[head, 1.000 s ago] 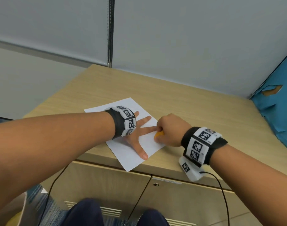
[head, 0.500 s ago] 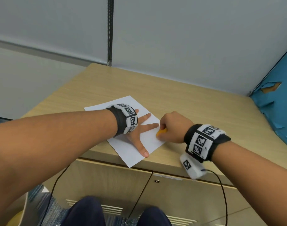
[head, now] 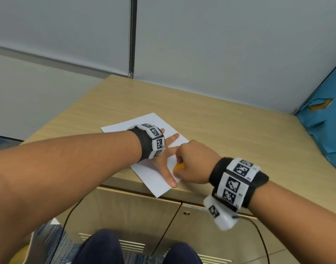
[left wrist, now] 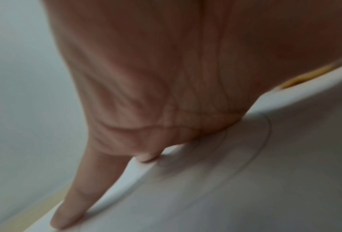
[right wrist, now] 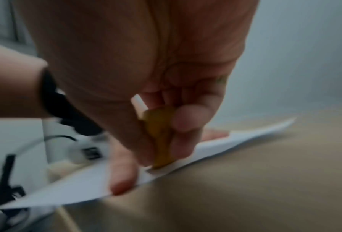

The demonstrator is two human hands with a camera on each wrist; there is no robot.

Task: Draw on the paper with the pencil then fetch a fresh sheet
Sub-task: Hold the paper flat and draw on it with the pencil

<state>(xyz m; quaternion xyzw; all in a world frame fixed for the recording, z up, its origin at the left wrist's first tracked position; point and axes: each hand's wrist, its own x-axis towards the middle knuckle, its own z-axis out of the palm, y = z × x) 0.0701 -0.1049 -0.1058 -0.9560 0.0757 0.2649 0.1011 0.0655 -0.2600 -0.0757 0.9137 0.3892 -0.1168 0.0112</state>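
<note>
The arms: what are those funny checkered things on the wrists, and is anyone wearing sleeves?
No sleeves show; both forearms are bare. The left wrist wears a black strap with white blocks printed with black-and-white square codes. The right wrist has a matching black strap with white coded blocks, plus a small white box hanging underneath with a thin black cable trailing down.

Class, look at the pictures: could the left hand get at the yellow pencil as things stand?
Probably yes. The left hand lies flat on the white paper sheet, its fingers spread right beside the yellow pencil. Nothing lies between them, but the right hand grips the pencil, so it would have to let go.
</note>
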